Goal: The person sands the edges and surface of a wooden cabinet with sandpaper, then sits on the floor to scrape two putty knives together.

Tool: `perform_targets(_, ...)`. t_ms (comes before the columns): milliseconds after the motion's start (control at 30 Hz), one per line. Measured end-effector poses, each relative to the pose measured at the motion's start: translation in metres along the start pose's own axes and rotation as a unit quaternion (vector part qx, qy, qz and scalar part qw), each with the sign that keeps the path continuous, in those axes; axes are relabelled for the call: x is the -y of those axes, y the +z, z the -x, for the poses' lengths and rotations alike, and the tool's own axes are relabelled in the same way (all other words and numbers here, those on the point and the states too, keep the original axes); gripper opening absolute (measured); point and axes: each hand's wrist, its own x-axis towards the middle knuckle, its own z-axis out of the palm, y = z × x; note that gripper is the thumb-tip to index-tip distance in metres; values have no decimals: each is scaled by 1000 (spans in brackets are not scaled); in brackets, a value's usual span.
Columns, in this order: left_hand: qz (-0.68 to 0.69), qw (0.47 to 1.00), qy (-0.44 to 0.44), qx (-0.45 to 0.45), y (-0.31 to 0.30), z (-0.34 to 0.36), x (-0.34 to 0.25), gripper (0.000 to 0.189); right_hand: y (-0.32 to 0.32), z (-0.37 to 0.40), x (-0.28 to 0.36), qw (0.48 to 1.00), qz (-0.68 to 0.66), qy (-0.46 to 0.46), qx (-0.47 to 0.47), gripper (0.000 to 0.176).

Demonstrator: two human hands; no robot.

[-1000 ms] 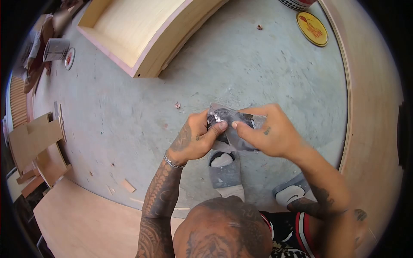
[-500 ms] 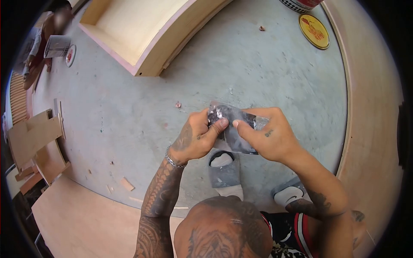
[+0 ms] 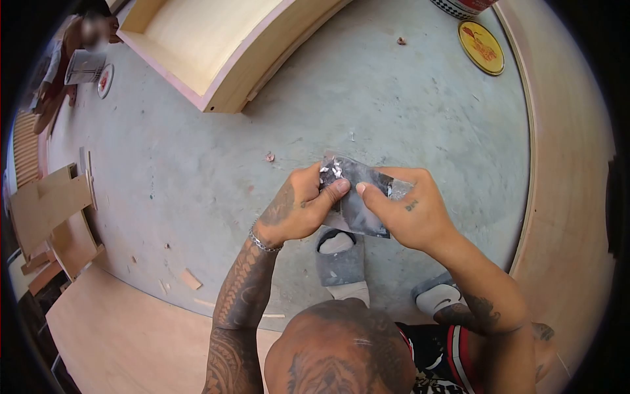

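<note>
Thin, dark, flat sheet pieces (image 3: 363, 213), smeared with a whitish film, lie between my two hands over the floor. My left hand (image 3: 298, 203) pinches the left side, thumb on top and fingers hidden beneath. White paste-like clumps (image 3: 337, 168) cling to the upper left part, just above that thumb. From the right, my right hand (image 3: 420, 209) grips the sheet pieces too, its thumb pressed flat near the middle. A greyish, crinkled part (image 3: 399, 190) shows beside the right hand's fingers. The two thumb tips are close together; I cannot tell how the pieces overlap.
A pale wooden box-like frame (image 3: 226, 72) lies ahead on the grey floor (image 3: 197, 177). A yellow lid (image 3: 482, 47) and a red can (image 3: 461, 5) are at upper right. Wood offcuts (image 3: 49, 207) are piled left. Another person (image 3: 62, 59) sits by a can (image 3: 84, 66) at upper left.
The sheet pieces have tilted slightly between my hands, so the white clumps show more clearly. Both hands keep their hold. The person at upper left has shifted a little.
</note>
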Motion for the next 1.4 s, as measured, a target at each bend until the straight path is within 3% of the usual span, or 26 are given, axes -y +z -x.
perform_targets(33, -27, 999, -24, 39, -3, -1, -2, 31, -5, -2, 0, 1000, -1, -2, 1, 19)
perform_targets(100, -1, 998, -28, 64, -4, 0, -2, 31, -18, -9, -1, 993, 63, 17, 95, 20)
perform_targets(167, 29, 995, -34, 91, 4, 1, 7, 31, -16, -9, -5, 997, 42, -5, 68, 20)
perform_targets(233, 136, 989, -15, -51, 21, 1, 18, 31, -9, -8, -10, 998, 23, -27, 45, 20)
perform_targets(300, 92, 994, 12, -59, 24, 0, 21, 32, 1, -5, -14, 999, -26, -20, -36, 21)
perform_targets(367, 47, 996, 35, -70, 22, 2, 17, 34, 9, -2, -17, 998, -37, -18, -44, 21)
perform_targets(400, 12, 999, 9, -30, 14, 2, 8, 33, 12, -2, -17, 997, -52, -20, -55, 21)
perform_targets(500, -30, 999, -40, 22, -3, 1, 0, 31, -1, -6, 3, 999, 20, 21, 33, 22)
perform_targets(567, -37, 996, -63, 43, -4, 1, 4, 30, -5, -13, -1, 999, 12, 15, 41, 22)
perform_targets(633, 86, 996, -27, -1, 2, 0, 16, 29, -7, -18, -4, 999, 4, 14, 44, 22)
perform_targets(733, 118, 991, -9, -62, 16, -4, 23, 30, -5, -18, -12, 999, 23, 12, 28, 22)
perform_targets(800, 90, 993, -7, -80, 21, -2, 21, 30, 4, -14, -20, 997, 18, -42, -59, 22)
perform_targets(867, 60, 993, -4, -100, 19, 0, 18, 29, 7, -9, -17, 998, 11, -27, -52, 22)
perform_targets(933, 22, 999, -22, -9, 10, 0, 15, 30, 6, -6, -12, 999, 3, -12, -43, 22)
perform_targets(1000, 23, 999, -21, 4, 5, 1, 11, 29, 1, -7, -9, 1000, 20, 0, 8, 22)
perform_targets(1333, 55, 992, -49, 98, 7, -3, 8, 31, -19, -17, -13, 994, 75, -18, 83, 26)
perform_targets(1400, 49, 993, -52, 93, 9, -3, 12, 32, -23, -15, -6, 987, 110, 38, 107, 25)
